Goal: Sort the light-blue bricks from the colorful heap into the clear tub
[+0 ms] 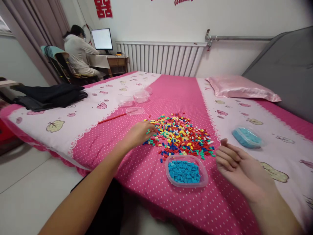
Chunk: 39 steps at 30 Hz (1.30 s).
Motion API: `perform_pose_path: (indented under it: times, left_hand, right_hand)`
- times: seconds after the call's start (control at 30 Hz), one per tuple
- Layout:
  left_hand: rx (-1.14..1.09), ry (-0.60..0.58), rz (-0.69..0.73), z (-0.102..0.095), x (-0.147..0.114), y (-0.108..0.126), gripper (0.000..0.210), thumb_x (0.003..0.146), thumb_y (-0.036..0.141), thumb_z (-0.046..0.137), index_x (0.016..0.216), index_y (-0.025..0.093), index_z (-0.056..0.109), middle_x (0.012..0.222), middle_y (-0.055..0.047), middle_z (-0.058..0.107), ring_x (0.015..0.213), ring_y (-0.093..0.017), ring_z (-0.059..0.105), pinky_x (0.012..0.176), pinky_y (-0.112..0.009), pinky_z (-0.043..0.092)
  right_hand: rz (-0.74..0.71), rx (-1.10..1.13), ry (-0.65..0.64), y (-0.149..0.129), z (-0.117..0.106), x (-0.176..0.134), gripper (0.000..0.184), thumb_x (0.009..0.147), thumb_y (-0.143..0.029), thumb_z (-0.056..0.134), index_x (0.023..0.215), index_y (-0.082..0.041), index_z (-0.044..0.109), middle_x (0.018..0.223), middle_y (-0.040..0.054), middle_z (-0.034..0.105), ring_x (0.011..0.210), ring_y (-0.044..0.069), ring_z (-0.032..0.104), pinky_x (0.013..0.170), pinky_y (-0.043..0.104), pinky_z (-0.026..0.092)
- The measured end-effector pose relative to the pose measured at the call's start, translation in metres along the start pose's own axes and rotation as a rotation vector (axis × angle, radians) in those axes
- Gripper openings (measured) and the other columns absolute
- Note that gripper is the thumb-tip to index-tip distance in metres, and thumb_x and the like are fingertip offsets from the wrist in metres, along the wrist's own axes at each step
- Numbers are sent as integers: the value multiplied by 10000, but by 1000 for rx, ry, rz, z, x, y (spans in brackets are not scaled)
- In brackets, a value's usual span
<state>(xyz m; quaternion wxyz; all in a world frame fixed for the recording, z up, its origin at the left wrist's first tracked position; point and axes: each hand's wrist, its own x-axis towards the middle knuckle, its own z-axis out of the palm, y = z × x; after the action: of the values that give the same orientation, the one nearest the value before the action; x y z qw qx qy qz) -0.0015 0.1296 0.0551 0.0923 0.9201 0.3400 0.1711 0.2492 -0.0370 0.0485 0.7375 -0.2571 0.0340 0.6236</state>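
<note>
A spread-out pile of small plastic bricks (181, 133) in red, yellow, blue, green and white lies on the bed. My left hand (140, 133) is at the pile's left edge, its fingers bent together and touching the bricks; what they pinch, if anything, is hidden. To the right of the pile, my right hand (236, 164) is raised palm up with its fingers curled in. I cannot make out anything inside it. Between my hands and nearer to me stands an uncovered clear plastic box (205, 179) holding many light-blue bricks (184, 171).
A closed box of blue bricks (247, 137) stands at right. Clear containers (141, 95), a lid (137, 111) and a red stick (112, 118) lie beyond my left hand. Dark clothing (51, 96) and a pillow (242, 87) rest on the bed. A person (78, 52) sits at a desk.
</note>
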Motion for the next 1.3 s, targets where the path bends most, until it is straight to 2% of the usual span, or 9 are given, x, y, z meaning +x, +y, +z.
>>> perform_pose_path:
  times: [0.13, 0.2, 0.3, 0.43, 0.6, 0.93, 1.1, 1.2, 1.3]
  left_hand:
    - [130, -182, -127, 3, -6, -36, 155, 780, 108, 630, 828, 200, 744, 823, -31, 724, 751, -167, 632, 687, -243, 418]
    - [186, -234, -157, 9, -8, -40, 160, 733, 94, 646, 799, 204, 743, 822, -34, 730, 750, -173, 636, 655, -238, 396]
    - [248, -268, -170, 18, -8, -37, 175, 747, 106, 620, 811, 204, 749, 838, -56, 735, 790, -199, 650, 660, -253, 396]
    - [283, -291, -151, 22, -5, -35, 220, 760, 94, 596, 853, 208, 760, 893, -72, 740, 860, -218, 656, 716, -271, 414]
    - [280, -302, -116, 24, -5, -39, 176, 727, 158, 709, 887, 217, 751, 959, -65, 728, 946, -229, 636, 755, -273, 413]
    - [237, -292, -121, 21, -4, -41, 52, 756, 157, 668, 750, 184, 712, 820, -44, 705, 826, -195, 613, 687, -272, 364]
    - [240, -283, -120, 14, -9, -33, 175, 758, 209, 727, 933, 222, 733, 968, -27, 734, 947, -201, 628, 764, -274, 382]
    - [268, -291, -121, 13, -11, -25, 83, 793, 283, 723, 833, 214, 746, 942, -50, 732, 982, -227, 632, 830, -308, 383]
    - [294, -290, -146, 14, -10, -21, 161, 814, 308, 697, 727, 178, 732, 887, -87, 726, 947, -254, 640, 847, -342, 386]
  right_hand:
    - [-156, -167, 44, -24, -15, 2, 169, 926, -65, 460, 843, -147, 583, 496, -92, 299, 341, 54, 302, 300, 188, 255]
    - [-210, -239, 63, -31, -22, 6, 140, 856, -34, 516, 811, -148, 584, 506, -91, 301, 349, 47, 293, 298, 175, 253]
    - [-255, -326, 67, -32, -26, 10, 144, 767, -15, 586, 793, -157, 588, 523, -90, 311, 377, 48, 293, 307, 164, 292]
    - [-237, -390, 49, -26, -27, 11, 140, 729, -61, 666, 786, -169, 598, 529, -93, 303, 397, 48, 256, 304, 156, 311]
    - [-247, -418, 38, -23, -31, 13, 219, 657, -106, 775, 803, -152, 619, 547, -95, 313, 416, 33, 263, 315, 147, 309]
    - [-258, -422, 93, -21, -26, 14, 321, 548, -144, 844, 792, -144, 636, 541, -97, 320, 420, 19, 262, 317, 136, 286]
    - [-261, -449, 106, -21, -30, 14, 349, 553, -190, 871, 820, -152, 650, 548, -96, 310, 429, 23, 260, 315, 142, 291]
    - [-276, -465, 111, -23, -34, 14, 385, 540, -195, 882, 851, -157, 658, 557, -94, 319, 433, 25, 267, 313, 143, 300]
    - [-282, -470, 93, -23, -35, 15, 398, 541, -192, 886, 866, -161, 658, 561, -94, 324, 435, 26, 272, 314, 139, 310]
